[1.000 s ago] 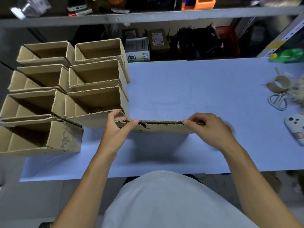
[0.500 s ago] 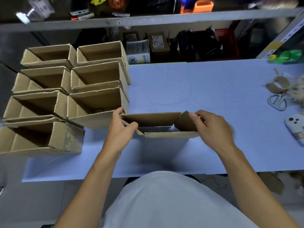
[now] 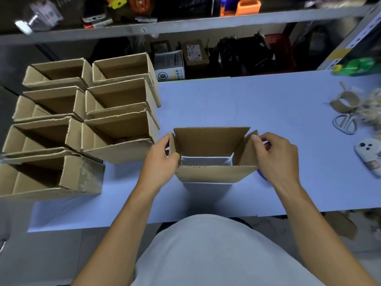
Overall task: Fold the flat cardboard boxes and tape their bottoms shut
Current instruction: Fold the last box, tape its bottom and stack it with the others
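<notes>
A brown cardboard box (image 3: 210, 144) stands opened into a rectangle on the light blue table (image 3: 237, 100), open at top and bottom so the table shows through it. My left hand (image 3: 161, 159) grips its left side flap, thumb inside the wall. My right hand (image 3: 276, 157) pinches the right side flap near its top edge. A near-empty tape roll (image 3: 345, 103) lies at the far right of the table.
Several folded open boxes (image 3: 82, 120) stand in two rows on the left. Scissors (image 3: 345, 124), a white phone-like device (image 3: 369, 155) and a tuft of fibres lie at the right edge. A green bottle (image 3: 356, 67) and cluttered shelves stand behind.
The box went from a flat sheet held between both hands to a fully opened rectangle. My hands moved apart and stayed on its two ends.
</notes>
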